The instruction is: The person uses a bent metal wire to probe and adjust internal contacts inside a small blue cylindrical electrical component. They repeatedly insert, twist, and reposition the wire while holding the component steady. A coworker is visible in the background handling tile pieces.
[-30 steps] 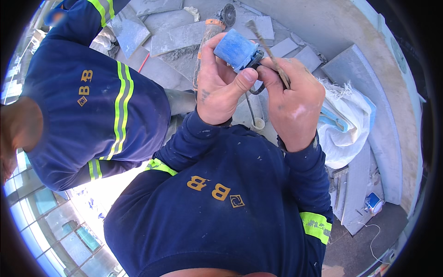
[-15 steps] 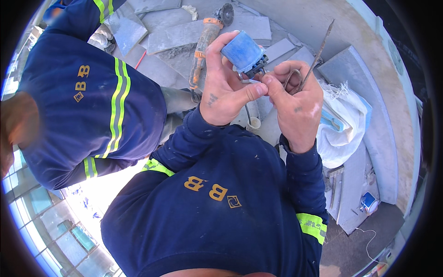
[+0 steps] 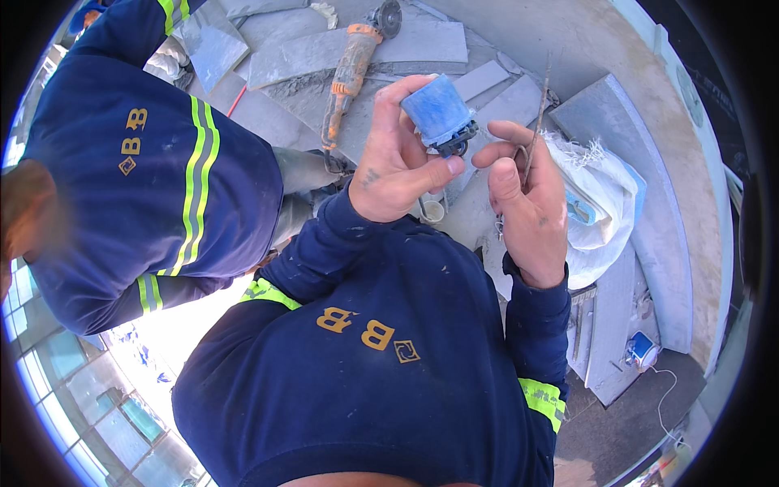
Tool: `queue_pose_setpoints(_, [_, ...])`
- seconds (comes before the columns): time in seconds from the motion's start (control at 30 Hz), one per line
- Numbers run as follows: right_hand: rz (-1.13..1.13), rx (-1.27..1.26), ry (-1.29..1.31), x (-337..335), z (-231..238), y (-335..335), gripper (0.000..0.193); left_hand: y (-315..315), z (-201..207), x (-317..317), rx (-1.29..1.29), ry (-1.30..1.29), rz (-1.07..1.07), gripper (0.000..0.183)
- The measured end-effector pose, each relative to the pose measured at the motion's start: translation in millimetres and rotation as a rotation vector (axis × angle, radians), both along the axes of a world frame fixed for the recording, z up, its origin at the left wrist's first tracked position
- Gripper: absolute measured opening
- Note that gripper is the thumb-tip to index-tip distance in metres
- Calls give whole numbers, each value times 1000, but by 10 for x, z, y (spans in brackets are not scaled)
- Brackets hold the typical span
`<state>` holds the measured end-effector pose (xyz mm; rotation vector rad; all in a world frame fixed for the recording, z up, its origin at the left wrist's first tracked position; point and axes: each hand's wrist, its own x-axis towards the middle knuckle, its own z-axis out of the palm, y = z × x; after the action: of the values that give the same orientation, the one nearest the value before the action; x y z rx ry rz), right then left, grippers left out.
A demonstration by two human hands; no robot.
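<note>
Plug [image 3: 436, 108]: blue, sitting in the left hand [image 3: 389, 166]; its black end [image 3: 454, 143] is tilting down toward the right hand [image 3: 531, 195], probably to keep that end exposed and reachable.
Left hand: curling partly closed around the plug, fingers supporting from behind, thumb lying just below the black end; apparently steadying the body without covering that end.
Right hand: hovering just right of the plug, not touching it; thumb and forefinger are standing apart, a cord [image 3: 542, 114] running between the fingers, seemingly tucked there to free the tips.
Cord: looping at the fingers, pointing up, right of the plug; material unclear.
Grinder [image 3: 350, 73]: lying up-left of the plug, over slabs [image 3: 422, 45].
Cup [image 3: 433, 212]: showing below the plug.
Sack [image 3: 604, 191]: slumping farther right of the plug.
Co-worker [image 3: 154, 170]: leaning well left of the plug.
</note>
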<state>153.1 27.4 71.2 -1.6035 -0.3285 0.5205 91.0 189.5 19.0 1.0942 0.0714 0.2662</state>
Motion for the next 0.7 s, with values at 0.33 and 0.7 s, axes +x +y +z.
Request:
queue_pose_setpoints(0.33, [172,-582,-753,-96,246,-577,33,171,-111,-133,179,-100,39,83])
queue_pose_setpoints(0.7, [447,-736,-1168,42,732,-493,47,158,-37,-303,427,-102,188,94])
